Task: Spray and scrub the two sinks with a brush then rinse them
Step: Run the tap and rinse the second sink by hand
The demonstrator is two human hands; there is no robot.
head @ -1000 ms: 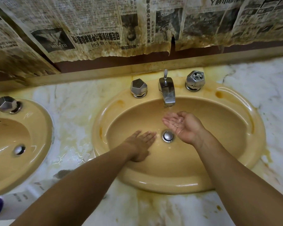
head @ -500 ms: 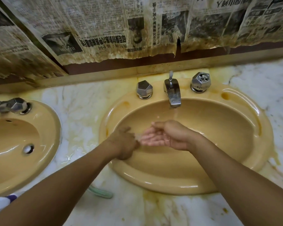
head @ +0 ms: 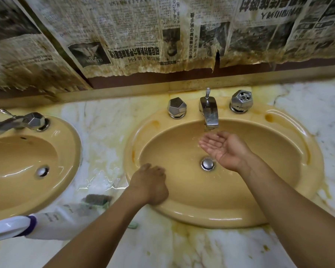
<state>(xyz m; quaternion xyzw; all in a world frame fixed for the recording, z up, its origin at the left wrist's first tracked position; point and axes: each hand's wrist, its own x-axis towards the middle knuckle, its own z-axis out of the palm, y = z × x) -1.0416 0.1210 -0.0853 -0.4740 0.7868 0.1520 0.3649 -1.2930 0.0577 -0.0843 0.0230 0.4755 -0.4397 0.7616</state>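
Note:
The right yellow sink (head: 211,217) fills the middle, wet, with a chrome drain stopper (head: 207,163). A thin stream of water runs from its faucet (head: 209,113). My right hand (head: 224,149) is cupped palm up just under the spout, catching water. My left hand (head: 149,182) rests on the basin's left inner wall, fingers bent under, holding nothing. The left yellow sink (head: 75,151) is at the left edge. A dark-bristled brush (head: 97,199) with a green handle lies on the counter between the sinks, partly behind my left forearm.
A white spray bottle (head: 52,223) with a purple collar lies on its side on the stained marble counter (head: 104,132) at lower left. Chrome faceted handles (head: 176,108) (head: 241,101) flank the faucet. Stained, torn newspaper (head: 143,45) covers the wall above.
My right hand swept left to my left hand, then returned under the spout, palm up. My left hand slid from beside the drain to the left wall and its fingers bent.

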